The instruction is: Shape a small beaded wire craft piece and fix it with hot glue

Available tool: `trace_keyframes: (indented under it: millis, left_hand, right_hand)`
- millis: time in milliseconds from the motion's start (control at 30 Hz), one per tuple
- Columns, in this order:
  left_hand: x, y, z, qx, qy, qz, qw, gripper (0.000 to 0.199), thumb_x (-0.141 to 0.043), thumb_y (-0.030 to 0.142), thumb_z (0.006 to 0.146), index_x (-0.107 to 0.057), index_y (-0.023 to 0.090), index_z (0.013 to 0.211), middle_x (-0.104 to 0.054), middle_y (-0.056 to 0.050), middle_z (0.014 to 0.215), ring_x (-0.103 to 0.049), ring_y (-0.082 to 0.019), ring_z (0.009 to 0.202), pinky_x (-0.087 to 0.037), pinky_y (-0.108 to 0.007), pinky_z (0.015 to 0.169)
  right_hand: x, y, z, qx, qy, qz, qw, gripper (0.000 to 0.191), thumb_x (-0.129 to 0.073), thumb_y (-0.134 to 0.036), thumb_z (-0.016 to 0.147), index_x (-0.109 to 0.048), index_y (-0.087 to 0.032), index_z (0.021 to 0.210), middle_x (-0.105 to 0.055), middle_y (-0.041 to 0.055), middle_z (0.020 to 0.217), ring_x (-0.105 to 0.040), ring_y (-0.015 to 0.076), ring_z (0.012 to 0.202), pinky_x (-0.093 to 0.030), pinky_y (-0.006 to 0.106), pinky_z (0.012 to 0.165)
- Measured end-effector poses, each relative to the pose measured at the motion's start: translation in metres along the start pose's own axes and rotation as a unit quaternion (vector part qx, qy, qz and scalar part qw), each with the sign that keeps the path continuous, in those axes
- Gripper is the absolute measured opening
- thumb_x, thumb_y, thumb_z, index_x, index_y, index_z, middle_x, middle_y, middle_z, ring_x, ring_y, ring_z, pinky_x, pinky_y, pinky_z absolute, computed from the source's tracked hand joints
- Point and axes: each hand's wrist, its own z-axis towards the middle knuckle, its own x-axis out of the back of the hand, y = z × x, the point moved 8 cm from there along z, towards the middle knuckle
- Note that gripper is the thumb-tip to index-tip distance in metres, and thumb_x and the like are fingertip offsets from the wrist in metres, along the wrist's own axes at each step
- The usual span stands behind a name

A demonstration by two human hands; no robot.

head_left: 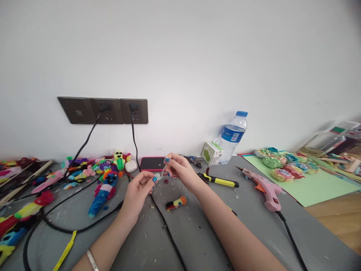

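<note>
Between my hands, above the grey table, is a clear, thin, stringy piece. My right hand pinches its upper part, and a loose end curls up past the fingertips. My left hand is closed at the thumb and forefinger, at the lower clump of the same clear material. Just beyond the hands a dark phone with a pink edge lies by the wall. Nearer to me, a small red, yellow and black fuzzy piece with an orange end rests on the table.
A black cable runs under my left hand. Fuzzy figures crowd the left side. Yellow-handled pliers, a small green-and-white box, a water bottle, a pink glue gun and fabric flowers on green paper lie right.
</note>
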Motion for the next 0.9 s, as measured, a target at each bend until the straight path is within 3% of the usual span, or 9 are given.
trace_keyframes:
  millis: [633,900]
  left_hand:
    - [-0.0022,0.0028,-0.001,-0.036,-0.029,0.043,0.998,0.017,-0.065,0.035,0.077,-0.058,0.02,0.077,-0.053,0.002,0.069,-0.044,-0.011,0.059,-0.038,-0.02,0.054]
    - [-0.0047,0.0089,-0.0018,-0.048,-0.035,0.063,0.996,0.019,-0.064,0.033,0.074,-0.052,0.019,0.068,-0.047,0.004,0.063,-0.042,-0.011,0.059,-0.034,-0.02,0.054]
  right_hand:
    - [-0.0082,-0.0011,-0.0024,-0.003,-0.049,0.036,0.998,0.024,-0.062,-0.039,0.085,-0.052,-0.019,0.075,-0.054,-0.0055,0.052,-0.041,0.0085,0.046,-0.036,0.024,0.053]
    - [-0.0099,-0.0007,-0.0024,-0.003,-0.048,0.029,0.998,0.025,-0.062,-0.04,0.084,-0.051,-0.02,0.077,-0.053,-0.0058,0.053,-0.04,0.0082,0.047,-0.035,0.023,0.053]
